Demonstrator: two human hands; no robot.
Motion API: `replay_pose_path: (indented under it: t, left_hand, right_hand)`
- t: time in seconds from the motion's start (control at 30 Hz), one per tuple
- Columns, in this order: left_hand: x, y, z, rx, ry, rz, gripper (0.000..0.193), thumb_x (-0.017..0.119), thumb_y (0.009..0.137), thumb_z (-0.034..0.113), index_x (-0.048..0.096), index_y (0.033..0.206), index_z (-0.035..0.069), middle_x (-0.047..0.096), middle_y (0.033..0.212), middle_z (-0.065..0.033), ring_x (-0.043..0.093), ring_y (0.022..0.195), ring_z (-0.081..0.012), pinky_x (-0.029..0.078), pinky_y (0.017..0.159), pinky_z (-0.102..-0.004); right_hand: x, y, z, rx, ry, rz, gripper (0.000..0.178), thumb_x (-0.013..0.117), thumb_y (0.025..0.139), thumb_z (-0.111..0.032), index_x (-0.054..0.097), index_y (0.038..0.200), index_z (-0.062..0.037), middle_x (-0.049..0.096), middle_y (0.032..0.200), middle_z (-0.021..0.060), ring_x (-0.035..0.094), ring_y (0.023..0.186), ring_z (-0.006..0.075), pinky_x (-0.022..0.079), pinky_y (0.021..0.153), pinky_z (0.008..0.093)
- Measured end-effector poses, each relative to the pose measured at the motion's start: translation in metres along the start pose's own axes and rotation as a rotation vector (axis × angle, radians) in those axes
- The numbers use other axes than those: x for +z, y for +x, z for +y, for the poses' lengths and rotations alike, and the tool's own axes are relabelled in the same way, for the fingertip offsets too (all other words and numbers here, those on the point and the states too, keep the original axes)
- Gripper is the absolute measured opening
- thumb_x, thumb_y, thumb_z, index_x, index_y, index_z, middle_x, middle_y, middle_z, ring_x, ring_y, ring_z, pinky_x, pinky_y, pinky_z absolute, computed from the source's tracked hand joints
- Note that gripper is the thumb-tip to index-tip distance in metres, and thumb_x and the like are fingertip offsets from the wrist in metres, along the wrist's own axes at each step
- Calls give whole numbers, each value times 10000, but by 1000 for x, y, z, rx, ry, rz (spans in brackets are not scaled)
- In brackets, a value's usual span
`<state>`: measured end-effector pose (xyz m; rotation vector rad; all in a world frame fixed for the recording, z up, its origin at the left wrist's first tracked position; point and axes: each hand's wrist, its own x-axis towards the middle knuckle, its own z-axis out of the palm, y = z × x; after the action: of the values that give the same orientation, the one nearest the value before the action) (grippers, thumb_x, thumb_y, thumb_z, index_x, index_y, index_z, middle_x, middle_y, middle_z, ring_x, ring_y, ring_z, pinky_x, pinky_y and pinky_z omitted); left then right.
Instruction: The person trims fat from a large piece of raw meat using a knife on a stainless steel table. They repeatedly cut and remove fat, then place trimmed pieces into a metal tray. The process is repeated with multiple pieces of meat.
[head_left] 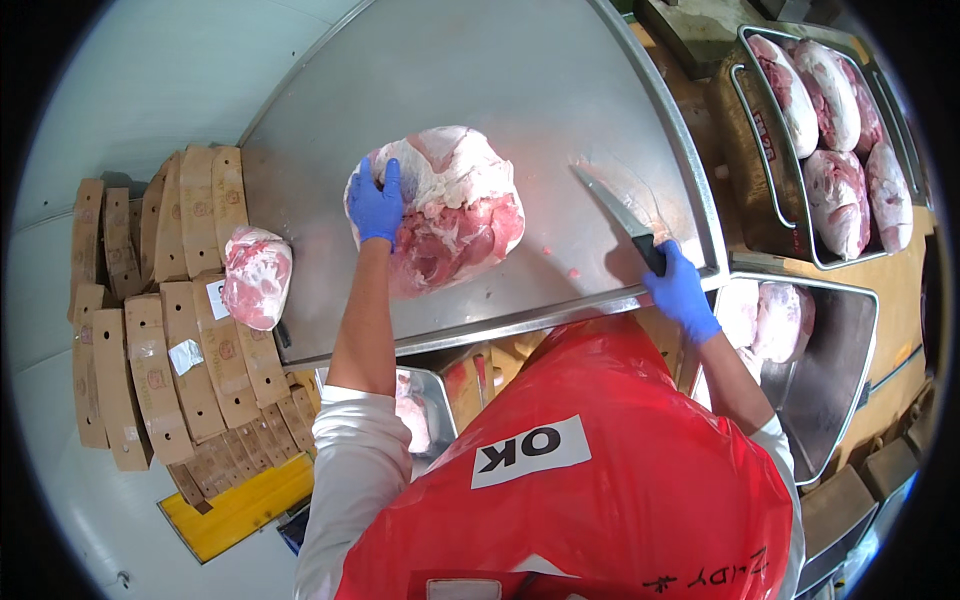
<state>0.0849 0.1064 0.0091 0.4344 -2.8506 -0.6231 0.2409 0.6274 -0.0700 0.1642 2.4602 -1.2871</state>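
Note:
A large cut of raw meat [455,225], pink with white fat, lies on the metal table [500,60]. My left hand [378,205], in a blue glove, grips its left side, thumb apart from the fingers; some fingertips are hidden against the meat. To the right, my right hand [682,295], also blue-gloved, is closed around the black handle of a knife [618,210]. The blade is held low over the table, pointing away and left, apart from the meat. Small red scraps lie between the cut and the knife.
A smaller meat piece [257,278] sits at the table's left edge, beside stacked cardboard boxes [145,375]. On the right are a metal bin of meat cuts [838,195] and another metal bin [830,400] partly filled with meat. A third metal tub [437,400] stands below the near edge.

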Motion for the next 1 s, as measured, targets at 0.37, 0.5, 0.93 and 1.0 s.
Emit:
replay_pose_path:
  t: [0.37,0.5,0.93,1.0]
  left_hand:
    - [10,62,-34,-188,141,-92,941,538,927,804,556,1542,92,576,1505,-283,555,1396,-434,421,1176,-511]
    - [8,62,-29,-182,176,-108,943,537,923,810,569,1530,89,596,1472,-292,568,1373,-451,435,1160,-512]
    - [-2,57,-8,-189,230,-186,958,524,920,824,574,1509,72,581,1476,-304,577,1355,-458,447,1145,-520]
    - [-3,51,-17,-213,225,-156,953,516,923,824,580,1501,69,586,1476,-294,575,1359,-455,446,1146,-517]
  right_hand:
    - [-48,-49,-107,-117,72,-200,341,667,1043,-255,682,1243,21,732,966,294,735,898,446,577,792,449]
    - [-61,-25,-135,-145,-37,-230,312,658,1039,-263,709,1197,1,703,889,292,710,849,466,563,748,488]
    - [-67,30,-220,-192,-581,-381,349,600,1059,-352,717,1080,-24,715,818,242,713,793,444,582,748,521]
    - [-45,5,-206,-172,-544,-278,350,589,1068,-365,694,1134,-37,713,810,243,713,786,450,581,727,533]
